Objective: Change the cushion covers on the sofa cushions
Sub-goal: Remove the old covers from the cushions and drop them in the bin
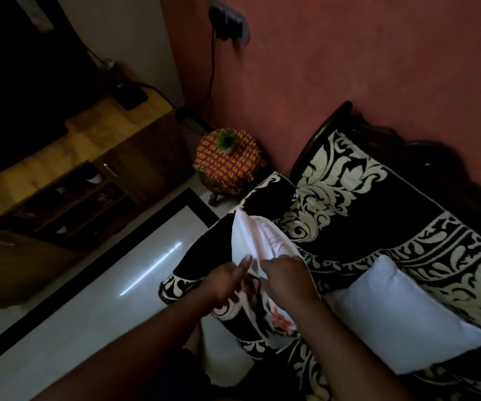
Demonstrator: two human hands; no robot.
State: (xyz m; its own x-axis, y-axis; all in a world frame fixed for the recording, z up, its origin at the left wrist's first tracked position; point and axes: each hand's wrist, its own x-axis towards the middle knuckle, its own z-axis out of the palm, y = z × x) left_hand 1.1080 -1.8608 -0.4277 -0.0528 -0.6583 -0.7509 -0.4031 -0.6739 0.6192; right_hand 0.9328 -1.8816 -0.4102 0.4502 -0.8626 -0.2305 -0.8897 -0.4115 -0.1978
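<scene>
Both hands, left [227, 280] and right [287, 277], pinch the open edge of a black-patterned cover [204, 256] around a white cushion [258, 241] at the sofa's [407, 227] front edge. Mid-swap, apparently; next, keep gripping and work the fabric along the cushion.

A small round stool [229, 166] draped in a red-and-yellow patterned cloth stands on the pale glossy floor [88, 290] beside the reddish wall [349, 53]. A dark socket box [227, 23] on that wall trails a black cable [211, 68] downward. A wooden cabinet [68, 175] lines the left side.
</scene>
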